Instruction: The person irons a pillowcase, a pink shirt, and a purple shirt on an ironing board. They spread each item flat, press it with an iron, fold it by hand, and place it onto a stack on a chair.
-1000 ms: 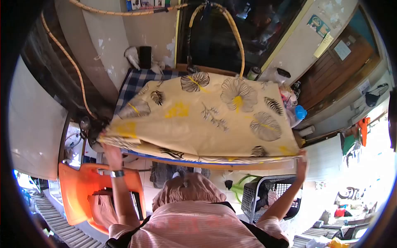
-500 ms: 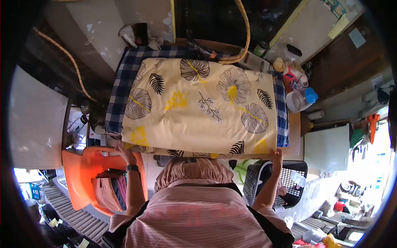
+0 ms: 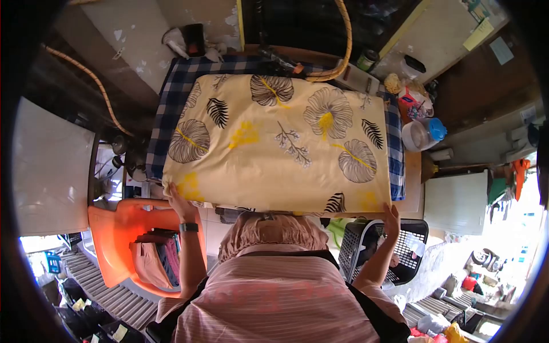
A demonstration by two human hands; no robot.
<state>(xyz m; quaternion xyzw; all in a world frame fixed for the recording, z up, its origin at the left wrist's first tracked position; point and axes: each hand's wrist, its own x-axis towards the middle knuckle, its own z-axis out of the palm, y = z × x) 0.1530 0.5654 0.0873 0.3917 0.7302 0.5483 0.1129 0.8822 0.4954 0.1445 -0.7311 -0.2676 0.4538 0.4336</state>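
A cream cloth (image 3: pixel 269 166) printed with grey flowers, black leaves and yellow patches lies folded over a blue checked cloth (image 3: pixel 156 134) on the table. At its near left corner my left hand (image 3: pixel 180 207), with a dark band on the wrist, has its fingers closed on the edge. My right hand (image 3: pixel 391 218) grips the near right corner, fingers pressed to the cloth. The front edge runs fairly straight between both hands, just in front of my body. The fingertips are partly hidden by the fabric.
An orange chair (image 3: pixel 108 246) with folded clothes (image 3: pixel 150 262) stands at the left. A black basket (image 3: pixel 413 257) stands at the right. On the back right are a blue-lidded container (image 3: pixel 416 136) and a jar (image 3: pixel 367 59). A striped hose (image 3: pixel 345 40) hangs at the back.
The cloth's near left corner and front edge have shifted, so less patterned fabric hangs at the front. My left hand has moved slightly up and right. The view has shifted a little.
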